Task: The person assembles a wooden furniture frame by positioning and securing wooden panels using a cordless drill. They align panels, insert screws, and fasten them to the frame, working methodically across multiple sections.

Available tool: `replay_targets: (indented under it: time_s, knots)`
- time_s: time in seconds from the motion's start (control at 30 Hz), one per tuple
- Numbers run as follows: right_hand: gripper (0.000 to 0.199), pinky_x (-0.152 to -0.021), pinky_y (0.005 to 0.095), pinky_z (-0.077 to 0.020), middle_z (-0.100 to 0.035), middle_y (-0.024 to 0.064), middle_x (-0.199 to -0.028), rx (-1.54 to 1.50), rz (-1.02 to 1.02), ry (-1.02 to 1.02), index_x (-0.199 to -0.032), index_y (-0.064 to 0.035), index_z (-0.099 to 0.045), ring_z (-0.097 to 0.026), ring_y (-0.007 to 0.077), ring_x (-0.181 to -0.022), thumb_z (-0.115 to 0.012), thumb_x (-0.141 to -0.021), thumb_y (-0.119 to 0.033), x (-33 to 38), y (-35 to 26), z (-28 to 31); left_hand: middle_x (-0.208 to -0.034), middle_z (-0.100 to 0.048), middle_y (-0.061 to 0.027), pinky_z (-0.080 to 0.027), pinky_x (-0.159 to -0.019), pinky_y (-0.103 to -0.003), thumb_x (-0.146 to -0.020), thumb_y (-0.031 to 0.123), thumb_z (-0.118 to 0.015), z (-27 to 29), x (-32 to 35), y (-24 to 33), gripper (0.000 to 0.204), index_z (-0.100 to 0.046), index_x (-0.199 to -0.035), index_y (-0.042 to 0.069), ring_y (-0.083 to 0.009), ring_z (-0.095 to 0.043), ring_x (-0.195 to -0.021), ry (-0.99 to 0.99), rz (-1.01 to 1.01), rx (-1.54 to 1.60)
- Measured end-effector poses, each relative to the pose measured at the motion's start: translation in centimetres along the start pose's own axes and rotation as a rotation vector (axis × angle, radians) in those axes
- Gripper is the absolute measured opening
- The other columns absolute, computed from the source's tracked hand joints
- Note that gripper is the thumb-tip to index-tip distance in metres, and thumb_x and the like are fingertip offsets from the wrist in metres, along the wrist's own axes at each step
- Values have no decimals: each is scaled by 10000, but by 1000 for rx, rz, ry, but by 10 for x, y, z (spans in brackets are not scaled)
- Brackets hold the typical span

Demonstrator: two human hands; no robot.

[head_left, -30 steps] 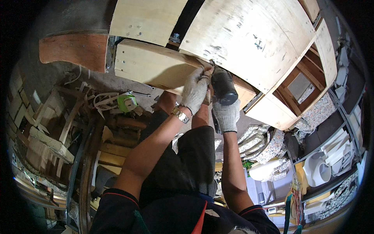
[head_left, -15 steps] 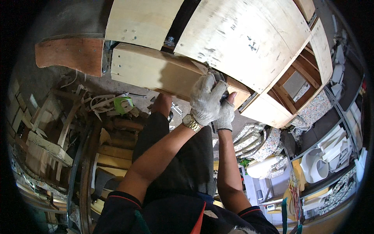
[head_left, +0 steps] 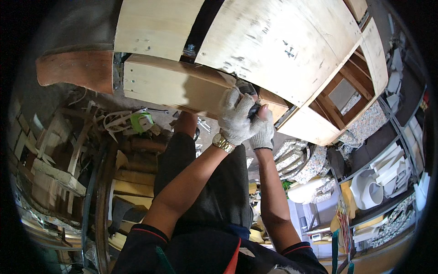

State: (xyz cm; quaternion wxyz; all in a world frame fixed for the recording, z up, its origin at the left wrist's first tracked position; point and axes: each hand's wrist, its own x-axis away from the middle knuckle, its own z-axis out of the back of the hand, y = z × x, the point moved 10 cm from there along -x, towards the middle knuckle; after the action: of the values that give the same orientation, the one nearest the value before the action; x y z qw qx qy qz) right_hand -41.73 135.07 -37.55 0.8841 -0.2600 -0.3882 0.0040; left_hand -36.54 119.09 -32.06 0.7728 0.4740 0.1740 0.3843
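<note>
Both my hands wear pale knitted work gloves and are closed together around a dark hand tool (head_left: 247, 87). The fingers hide most of the tool, so its exact kind does not show. My left hand (head_left: 235, 118), with a gold watch at the wrist, wraps it from the left. My right hand (head_left: 262, 129) grips it from the right, its bare thumb tip sticking up. The tool's far end meets the gap between a long wooden rail (head_left: 171, 89) and a large pale plywood panel (head_left: 273, 50). Its tip is hidden there.
A reddish curved wooden piece (head_left: 75, 71) adjoins the rail on the left. Wrenches (head_left: 155, 110) and a green item (head_left: 142, 122) lie on the floor. Scrap wood frames (head_left: 54, 178) crowd the left. Speckled foam pieces (head_left: 303, 160) and a shelf of white offcuts (head_left: 381, 182) stand right.
The wooden frame appears shifted slightly left in view. My two hands stay closed on the tool and have turned a little, with the dark tool showing more between them.
</note>
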Motion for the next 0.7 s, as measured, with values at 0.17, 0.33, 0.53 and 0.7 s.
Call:
replay_targets:
  time_s: [0.17, 0.33, 0.53, 0.7]
  knots:
    - [733, -735, 568, -489, -667, 289, -818, 142, -29, -87, -887, -4, -694, -644, 515, -834, -310, -1036, -611, -12, -8, -3, -756, -600, -109, -462, -669, -464, -820, 260, -823, -3, 0, -5, 274, -718, -953, 45, -331, -566, -764, 46, 16, 12]
    - [713, -755, 569, -499, -683, 286, -876, 231, 2, -119, -910, -13, -700, -658, 503, -868, -338, -1013, -619, -15, -10, 1, -792, -636, -121, -482, -698, -467, -833, 252, -811, -6, 0, -3, 263, -723, -968, 45, -341, -584, -783, 34, 4, -33]
    - [633, -806, 558, -530, -703, 277, -921, 465, 71, -168, -1005, -35, -707, -679, 482, -918, -417, -966, -596, -18, -36, -2, -885, -684, -195, -533, -780, -464, -876, 254, -784, -3, 6, -15, 287, -722, -1033, 23, -370, -654, -820, 39, 93, -20]
    - [627, -813, 564, -534, -710, 274, -944, 458, 137, -201, -1048, -54, -710, -686, 476, -924, -426, -953, -606, -22, -40, -4, -842, -603, -150, -488, -656, -482, -833, 348, -792, -6, 15, -20, 311, -715, -938, 66, -361, -599, -771, 150, 107, 38]
